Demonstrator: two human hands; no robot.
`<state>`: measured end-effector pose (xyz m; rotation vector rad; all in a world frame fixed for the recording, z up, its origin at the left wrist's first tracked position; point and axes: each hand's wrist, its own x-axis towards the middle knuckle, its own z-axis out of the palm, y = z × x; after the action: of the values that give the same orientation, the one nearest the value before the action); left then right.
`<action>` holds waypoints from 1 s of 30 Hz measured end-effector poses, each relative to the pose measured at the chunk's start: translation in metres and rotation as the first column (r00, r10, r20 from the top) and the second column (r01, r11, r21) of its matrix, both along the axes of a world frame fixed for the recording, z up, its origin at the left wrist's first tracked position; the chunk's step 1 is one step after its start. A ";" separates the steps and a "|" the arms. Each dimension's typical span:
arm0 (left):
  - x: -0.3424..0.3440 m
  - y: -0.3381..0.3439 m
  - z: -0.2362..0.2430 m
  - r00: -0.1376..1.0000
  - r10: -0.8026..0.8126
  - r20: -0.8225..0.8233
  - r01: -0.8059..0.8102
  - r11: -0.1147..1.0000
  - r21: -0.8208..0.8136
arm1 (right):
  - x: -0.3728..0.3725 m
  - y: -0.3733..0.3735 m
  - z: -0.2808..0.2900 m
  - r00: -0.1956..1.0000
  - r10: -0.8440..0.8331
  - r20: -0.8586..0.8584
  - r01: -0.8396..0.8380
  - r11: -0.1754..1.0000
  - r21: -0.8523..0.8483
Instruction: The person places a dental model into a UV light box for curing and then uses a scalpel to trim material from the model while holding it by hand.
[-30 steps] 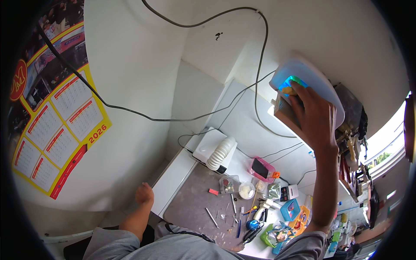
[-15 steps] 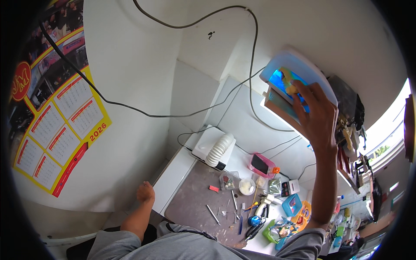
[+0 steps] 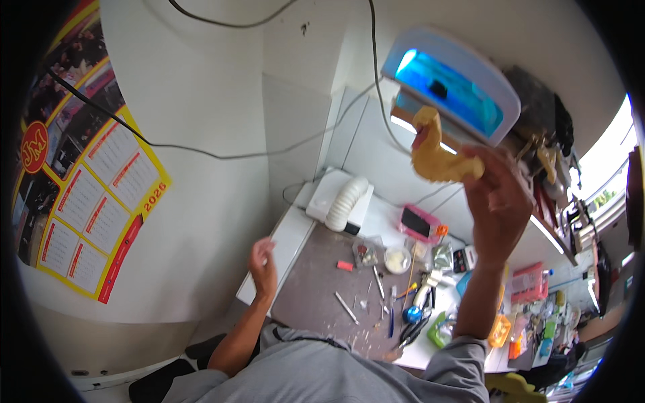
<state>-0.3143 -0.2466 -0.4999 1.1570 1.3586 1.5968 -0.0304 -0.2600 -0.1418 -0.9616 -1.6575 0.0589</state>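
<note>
My right hand [image 3: 498, 201] grips a yellow-beige curved piece [image 3: 435, 158] with a reddish patch, raised in front of and below a white curing-lamp box [image 3: 505, 111] whose inside [image 3: 463, 97] glows blue. The box sits high on the wall, on a narrow shelf. My left hand [image 3: 262, 265] is lifted beside the white left edge of the workbench [image 3: 316, 269], fingers loosely bent and apart, holding nothing that I can see.
On the bench are a hose machine [image 3: 346, 205], pink tray [image 3: 416, 224], white cup [image 3: 396, 259], clear box [image 3: 366, 252], hand tools [image 3: 346, 305] and colored bins [image 3: 499, 330]. Cables [image 3: 222, 156] cross the walls; a calendar [image 3: 87, 221] hangs left; a cluttered shelf [image 3: 557, 174] is at right.
My right hand has drawn the yellow piece out of the glowing box, down toward me, and turned it. My left hand has risen and moved right.
</note>
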 end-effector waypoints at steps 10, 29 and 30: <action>0.064 -0.039 0.183 0.426 -0.676 0.601 0.817 0.573 0.066 | -0.037 -0.093 -0.181 0.556 0.028 -0.831 -0.517 0.794 -0.320; 0.089 -0.075 0.126 0.716 -0.613 0.334 0.692 0.689 -0.217 | -0.043 -0.141 -0.217 0.988 -0.133 -0.074 0.090 0.903 -0.421; 0.091 -0.076 0.126 0.716 -0.609 0.341 0.691 0.685 -0.230 | -0.043 -0.141 -0.217 0.990 -0.131 -0.045 0.102 0.907 -0.409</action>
<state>-0.2236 -0.3226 -0.3741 1.0288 0.8573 0.8857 -0.0737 -0.4013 -0.3587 -1.3552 -1.5470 0.3661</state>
